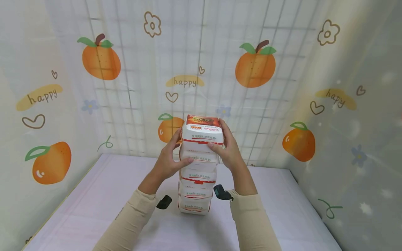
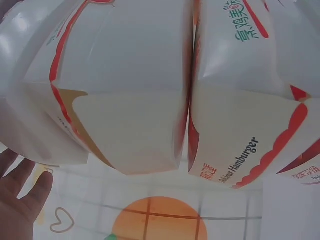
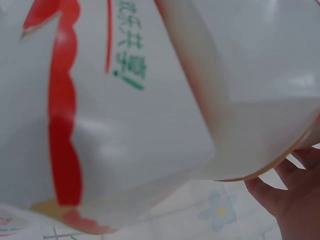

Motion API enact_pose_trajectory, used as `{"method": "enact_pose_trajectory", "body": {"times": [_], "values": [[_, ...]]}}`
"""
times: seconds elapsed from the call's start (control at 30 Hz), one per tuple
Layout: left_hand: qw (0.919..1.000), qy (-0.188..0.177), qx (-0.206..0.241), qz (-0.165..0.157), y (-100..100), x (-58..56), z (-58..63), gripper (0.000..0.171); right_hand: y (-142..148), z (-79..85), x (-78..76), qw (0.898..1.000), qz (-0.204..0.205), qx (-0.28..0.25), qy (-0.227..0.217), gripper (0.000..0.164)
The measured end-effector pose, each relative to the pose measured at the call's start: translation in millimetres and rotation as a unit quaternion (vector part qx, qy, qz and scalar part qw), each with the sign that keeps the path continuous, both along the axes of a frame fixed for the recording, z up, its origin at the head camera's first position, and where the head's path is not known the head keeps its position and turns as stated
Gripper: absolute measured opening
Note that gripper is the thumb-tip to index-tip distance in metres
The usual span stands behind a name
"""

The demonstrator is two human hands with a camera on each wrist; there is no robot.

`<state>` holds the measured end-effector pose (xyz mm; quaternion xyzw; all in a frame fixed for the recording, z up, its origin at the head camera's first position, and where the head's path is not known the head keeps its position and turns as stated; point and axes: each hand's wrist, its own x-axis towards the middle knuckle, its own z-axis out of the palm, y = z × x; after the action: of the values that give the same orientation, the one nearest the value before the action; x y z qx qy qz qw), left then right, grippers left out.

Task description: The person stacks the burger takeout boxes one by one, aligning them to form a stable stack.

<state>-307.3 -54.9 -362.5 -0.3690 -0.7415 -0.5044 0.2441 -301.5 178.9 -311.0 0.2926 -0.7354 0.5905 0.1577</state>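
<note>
A tall stack of white paper hamburger boxes (image 1: 197, 191) stands upright on the table, slightly uneven from box to box. The top hamburger box (image 1: 202, 132) has a red and orange picture on its lid. My left hand (image 1: 169, 162) holds the stack's upper left side, its thumb on the front of the second box. On the other side my right hand (image 1: 230, 148) grips the top box, thumb on its front and fingers along its right side. In the left wrist view, box sides (image 2: 135, 130) fill most of the picture; fingertips (image 3: 270, 192) touch a box edge in the right wrist view.
The stack is on a white-covered table (image 1: 125, 177). Behind it hangs a pale curtain (image 1: 141, 62) printed with oranges, with grid lines showing through. More curtain (image 1: 361, 129) closes off the right side. A dark wrist camera (image 1: 223, 192) sits beside the right sleeve.
</note>
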Motion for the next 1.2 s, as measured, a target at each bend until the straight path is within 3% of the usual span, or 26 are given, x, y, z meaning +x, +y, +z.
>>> {"method": "enact_pose_trajectory", "body": {"times": [0.23, 0.93, 1.2], "values": [[1.0000, -0.009, 0.001, 0.001, 0, -1.5, -3.0, 0.095, 1, -3.5, -2.7, 1.000, 0.001, -0.004, -0.008, 0.091], [0.9999, 0.011, 0.003, 0.003, -1, 0.1, -3.6, 0.091, 2, -7.4, -0.3, 1.000, 0.028, -0.013, 0.002, 0.091], [1.0000, -0.002, 0.003, 0.003, -2, 3.4, -3.2, 0.093, 4, -13.4, -0.8, 0.998, 0.046, -0.038, -0.001, 0.095]]}}
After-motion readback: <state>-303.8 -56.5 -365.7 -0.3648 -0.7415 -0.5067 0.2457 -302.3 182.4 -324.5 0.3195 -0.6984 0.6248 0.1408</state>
